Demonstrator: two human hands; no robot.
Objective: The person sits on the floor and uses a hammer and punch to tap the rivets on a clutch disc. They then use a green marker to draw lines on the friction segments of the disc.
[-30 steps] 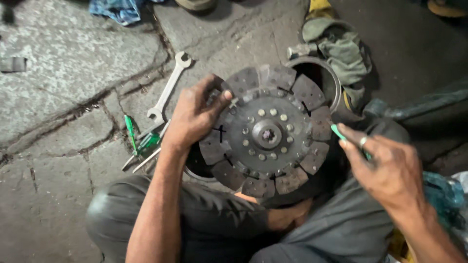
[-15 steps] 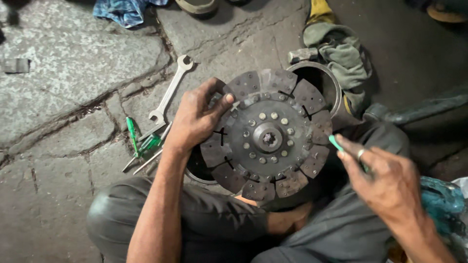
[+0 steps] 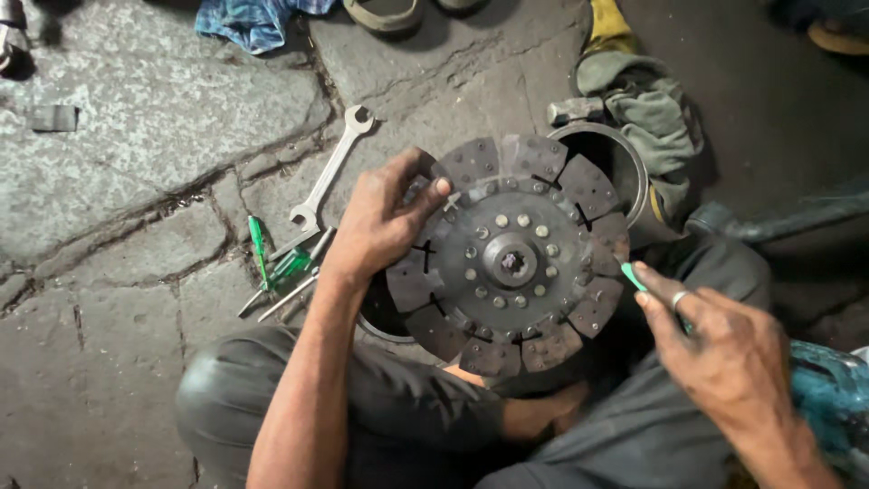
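At the centre of the frame a clutch disc (image 3: 509,256) is held tilted over a metal ring (image 3: 634,172), above the knees. Its left edge is clamped by the left hand (image 3: 385,220), thumb across the face; with that single grip it could slip and drop onto the stone floor (image 3: 136,136). A green tool (image 3: 633,276) is pinched by the right hand (image 3: 720,349) at lower right, just beside the rim. A wrench (image 3: 330,172) and screwdrivers (image 3: 272,267) lie at left.

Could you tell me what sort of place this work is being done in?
Probably a street-side repair workshop: a clutch disc held by the left hand, a spanner and screwdrivers lying on cracked stone paving.
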